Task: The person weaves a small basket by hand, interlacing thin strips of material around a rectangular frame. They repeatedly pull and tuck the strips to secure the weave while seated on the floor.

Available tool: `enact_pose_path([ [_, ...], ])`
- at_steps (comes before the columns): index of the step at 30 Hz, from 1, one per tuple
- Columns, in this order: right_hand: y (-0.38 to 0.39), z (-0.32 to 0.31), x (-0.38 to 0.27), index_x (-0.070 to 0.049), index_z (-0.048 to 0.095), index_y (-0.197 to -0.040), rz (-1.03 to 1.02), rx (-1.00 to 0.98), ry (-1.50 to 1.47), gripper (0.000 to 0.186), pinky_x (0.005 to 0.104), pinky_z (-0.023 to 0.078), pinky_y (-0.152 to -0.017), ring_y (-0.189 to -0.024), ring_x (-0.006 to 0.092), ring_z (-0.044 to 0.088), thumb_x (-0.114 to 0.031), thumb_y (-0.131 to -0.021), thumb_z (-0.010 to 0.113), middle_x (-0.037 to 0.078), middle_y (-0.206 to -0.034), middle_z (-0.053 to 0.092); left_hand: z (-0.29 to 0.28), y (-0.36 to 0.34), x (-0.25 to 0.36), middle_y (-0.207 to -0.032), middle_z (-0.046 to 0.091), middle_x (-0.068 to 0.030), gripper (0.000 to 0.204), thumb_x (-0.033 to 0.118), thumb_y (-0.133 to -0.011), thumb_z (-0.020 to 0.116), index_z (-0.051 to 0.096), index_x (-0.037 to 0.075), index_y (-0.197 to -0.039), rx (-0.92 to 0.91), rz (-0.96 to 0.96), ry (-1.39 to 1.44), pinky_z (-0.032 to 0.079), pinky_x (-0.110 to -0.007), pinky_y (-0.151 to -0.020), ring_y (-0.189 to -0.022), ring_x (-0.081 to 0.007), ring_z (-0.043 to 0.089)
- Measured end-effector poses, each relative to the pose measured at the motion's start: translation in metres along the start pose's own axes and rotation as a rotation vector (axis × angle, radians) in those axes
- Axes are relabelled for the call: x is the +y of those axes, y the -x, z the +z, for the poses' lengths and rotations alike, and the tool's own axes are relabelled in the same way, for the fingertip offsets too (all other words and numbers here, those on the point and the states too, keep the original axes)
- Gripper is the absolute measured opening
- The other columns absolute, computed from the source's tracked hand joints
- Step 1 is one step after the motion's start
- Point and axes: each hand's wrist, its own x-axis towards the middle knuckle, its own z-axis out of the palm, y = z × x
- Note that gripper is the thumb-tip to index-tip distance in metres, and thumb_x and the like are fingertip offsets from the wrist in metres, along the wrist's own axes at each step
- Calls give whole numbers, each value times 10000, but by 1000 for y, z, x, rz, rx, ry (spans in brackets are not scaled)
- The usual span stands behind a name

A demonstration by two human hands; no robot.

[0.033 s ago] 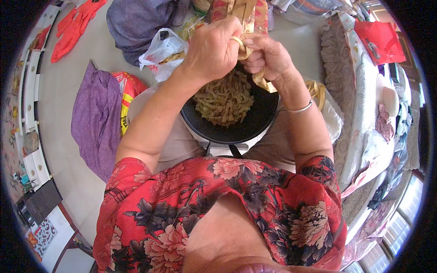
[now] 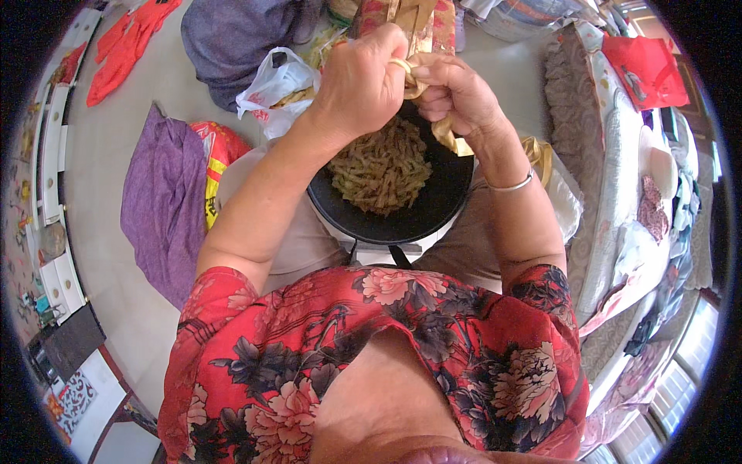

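A glossy yellow-gold ribbon-like strip [image 2: 444, 133] is pulled between my two hands, with a small loop of it showing in the gap. Closed in a fist, my left hand [image 2: 359, 81] grips one part of the strip. The thumb and curled fingers of my right hand [image 2: 461, 97] pinch the other part, and a loose end hangs below them. Beneath both hands, between my knees, sits a black pan [image 2: 386, 228] with a heap of brownish-green, finger-length pieces [image 2: 379, 170]. My hands cover its far rim.
Past my hands lies a red-and-gold patterned box [image 2: 444, 23]. On the left are a white plastic bag [image 2: 267, 85], a red-and-yellow bag [image 2: 220, 147] and purple cloth [image 2: 162, 193]. More gold strips [image 2: 539, 155] lie by my right forearm, near a covered seat [image 2: 607, 131].
My hands have shifted very slightly, the left a little up and the right a little to the right, with the strip's hanging end following. The pan and its contents look the same.
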Motion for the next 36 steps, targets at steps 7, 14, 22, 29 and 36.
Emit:
enact_pose_path([
  [7, 6, 3, 1, -37, 607, -941, -145, 118, 273, 162, 182, 212, -389, -437, 28, 298, -152, -826, 604, -70, -543, 391, -5, 0, -13, -591, 539, -27, 67, 90, -781, 515, 494, 46, -734, -252, -574, 369, 425, -231, -442, -505, -90, 538],
  [14, 5, -11, 11, -26, 596, -971, -180, -192, -178, 133, 178, 214, -380, -434, 27, 264, -97, -862, 570, -79, -548, 331, -10, -6, -9, -605, 595, -137, 99, 128, -710, 647, 587, 49, -707, -127, -192, -107, 468, -369, -517, -554, -306, 597],
  [22, 3, -6, 10, -60, 584, -1016, -217, 91, 213, 175, 192, 209, -372, -432, 26, 297, -135, -859, 568, -69, -551, 381, -25, -6, -10, -507, 488, -60, 274, 197, -776, 668, 533, -4, -649, -423, -58, -51, 395, -288, -469, -472, -125, 468],
  [29, 31, -18, -23, -6, 624, -881, -417, 40, 490, 164, 195, 428, -465, -530, 63, 510, -162, -846, 587, 7, -675, 579, -45, -9, -8, -453, 430, 30, 383, 308, -842, 568, 501, 83, -540, -558, -530, 875, 310, -198, -350, -363, -49, 408],
  [36, 21, -14, -4, -20, 639, -807, -428, 131, 811, 203, 197, 377, -450, -512, 41, 447, -209, -867, 593, -37, -627, 510, -45, -7, -12, -438, 429, 29, 403, 327, -838, 565, 479, 97, -519, -585, -548, 660, 297, -195, -347, -346, -47, 385],
])
